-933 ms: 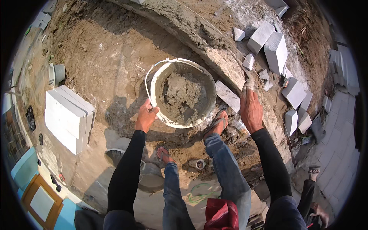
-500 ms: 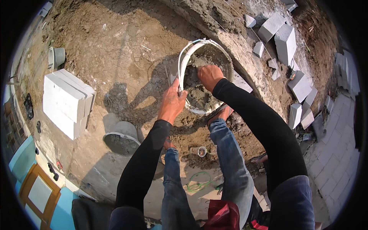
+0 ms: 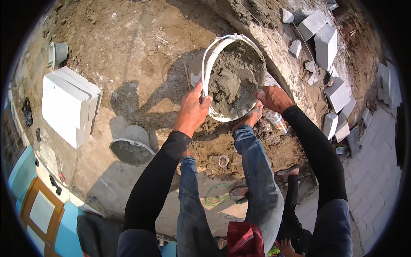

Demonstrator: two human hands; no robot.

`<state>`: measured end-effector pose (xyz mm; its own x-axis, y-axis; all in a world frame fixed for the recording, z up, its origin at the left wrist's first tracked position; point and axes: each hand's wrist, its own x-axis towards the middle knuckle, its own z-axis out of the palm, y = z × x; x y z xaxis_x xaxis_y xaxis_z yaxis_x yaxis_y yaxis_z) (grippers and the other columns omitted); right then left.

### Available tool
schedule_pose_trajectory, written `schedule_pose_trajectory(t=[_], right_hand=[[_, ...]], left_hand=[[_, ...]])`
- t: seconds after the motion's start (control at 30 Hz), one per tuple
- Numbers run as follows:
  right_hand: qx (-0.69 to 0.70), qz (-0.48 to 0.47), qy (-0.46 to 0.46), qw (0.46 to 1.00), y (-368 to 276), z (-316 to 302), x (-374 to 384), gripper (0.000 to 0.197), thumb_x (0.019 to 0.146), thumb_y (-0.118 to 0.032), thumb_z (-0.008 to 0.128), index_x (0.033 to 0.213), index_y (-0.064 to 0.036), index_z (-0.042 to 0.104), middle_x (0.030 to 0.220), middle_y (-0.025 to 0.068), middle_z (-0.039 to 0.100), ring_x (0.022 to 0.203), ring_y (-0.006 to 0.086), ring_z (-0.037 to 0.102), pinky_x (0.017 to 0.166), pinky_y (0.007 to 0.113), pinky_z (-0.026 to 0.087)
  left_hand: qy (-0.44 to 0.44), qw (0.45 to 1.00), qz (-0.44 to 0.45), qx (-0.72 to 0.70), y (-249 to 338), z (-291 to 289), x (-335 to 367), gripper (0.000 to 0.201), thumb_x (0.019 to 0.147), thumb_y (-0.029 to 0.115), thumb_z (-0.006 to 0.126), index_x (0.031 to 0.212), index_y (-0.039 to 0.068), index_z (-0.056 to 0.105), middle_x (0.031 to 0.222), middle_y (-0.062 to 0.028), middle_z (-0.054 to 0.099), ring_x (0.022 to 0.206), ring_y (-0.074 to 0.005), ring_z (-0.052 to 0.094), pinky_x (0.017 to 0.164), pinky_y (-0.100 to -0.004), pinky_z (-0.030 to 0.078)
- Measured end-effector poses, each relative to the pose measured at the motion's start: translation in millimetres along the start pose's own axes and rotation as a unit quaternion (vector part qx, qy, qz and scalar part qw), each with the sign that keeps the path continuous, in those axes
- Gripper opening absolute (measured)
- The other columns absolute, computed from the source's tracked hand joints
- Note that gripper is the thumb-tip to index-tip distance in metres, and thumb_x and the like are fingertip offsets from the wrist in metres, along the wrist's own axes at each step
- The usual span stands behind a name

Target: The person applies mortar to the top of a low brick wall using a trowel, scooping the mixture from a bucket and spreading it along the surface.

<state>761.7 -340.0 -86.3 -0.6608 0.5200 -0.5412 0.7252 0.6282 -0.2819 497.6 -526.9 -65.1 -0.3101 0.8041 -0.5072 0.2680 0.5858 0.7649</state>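
Note:
A pale bucket [image 3: 196, 70] of wet grey mortar [image 3: 227, 83] stands tilted toward me on the dirt by my feet. My left hand [image 3: 192, 109] grips its left rim, thumb on the edge and fingers round the outside. At the right rim, my right hand [image 3: 276, 98] is closed, palm down; what lies in its fingers is hidden. A smooth grey patch shows in the mortar near that hand, too unclear to name. The white bucket handle [image 3: 208, 55] lies along the left side of the opening.
Stacked white blocks [image 3: 64, 107] stand at left, with a second mortar bucket [image 3: 132, 147] nearer. A small bucket [image 3: 58, 54] lies farther back. Loose blocks [image 3: 326, 45] and a taut string border the low concrete ledge [image 3: 280, 64] at right. Another person's hand [image 3: 287, 248] and legs show below.
My right hand has come out of the bucket's middle to its right rim, uncovering the mortar. My left hand keeps its grip. A labelled can has come into sight beside my right foot.

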Motion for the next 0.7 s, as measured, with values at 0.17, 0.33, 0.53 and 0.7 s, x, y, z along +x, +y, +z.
schedule_pose_trajectory(t=[0.17, 0.33, 0.53, 0.7], right_hand=[[0.079, -0.102, -0.056, 0.99, -11, 88, 29, 0.054, 0.096, -0.052, 0.059, 0.082, -0.0006, 0.064, 0.066, 0.0177, 0.061, 0.057, 0.0333, 0.057, 0.053, 0.045, 0.044], [0.194, -0.069, -0.17, 0.964, -37, 36, 0, 0.047, 0.099, -0.046, 0.058, 0.094, 0.0006, 0.062, 0.058, 0.0183, 0.052, 0.057, 0.0293, 0.054, 0.052, 0.042, 0.041], [-0.101, -0.106, 0.117, 0.982, -40, 3, -32, 0.043, 0.102, -0.046, 0.05, 0.102, -0.0036, 0.057, 0.066, 0.0209, 0.063, 0.069, 0.0318, 0.068, 0.061, 0.043, 0.054], [0.11, -0.012, -0.088, 0.99, -28, -5, -22, 0.058, 0.101, -0.054, 0.049, 0.096, 0.002, 0.064, 0.071, 0.0248, 0.062, 0.074, 0.0402, 0.065, 0.069, 0.05, 0.051]], left_hand=[[-0.028, 0.998, -0.012, -0.05, 20, 16, -5, 0.054, 0.094, 0.021, 0.067, 0.142, 0.003, 0.049, 0.084, -0.007, 0.054, 0.074, -0.0176, 0.051, 0.07, -0.0368, 0.047], [-0.05, 0.996, -0.064, -0.022, -8, -4, 3, 0.063, 0.095, 0.016, 0.067, 0.151, 0.007, 0.042, 0.1, -0.0078, 0.063, 0.081, -0.0125, 0.059, 0.072, -0.0319, 0.052], [-0.055, 0.993, -0.072, -0.082, -18, -5, 5, 0.062, 0.095, 0.013, 0.067, 0.151, 0.005, 0.041, 0.113, -0.0129, 0.065, 0.084, -0.0125, 0.06, 0.071, -0.0312, 0.053], [-0.041, 0.997, -0.037, -0.052, -14, 0, 8, 0.054, 0.095, 0.018, 0.067, 0.143, 0.003, 0.047, 0.107, -0.0145, 0.064, 0.083, -0.0182, 0.061, 0.071, -0.0354, 0.052]])
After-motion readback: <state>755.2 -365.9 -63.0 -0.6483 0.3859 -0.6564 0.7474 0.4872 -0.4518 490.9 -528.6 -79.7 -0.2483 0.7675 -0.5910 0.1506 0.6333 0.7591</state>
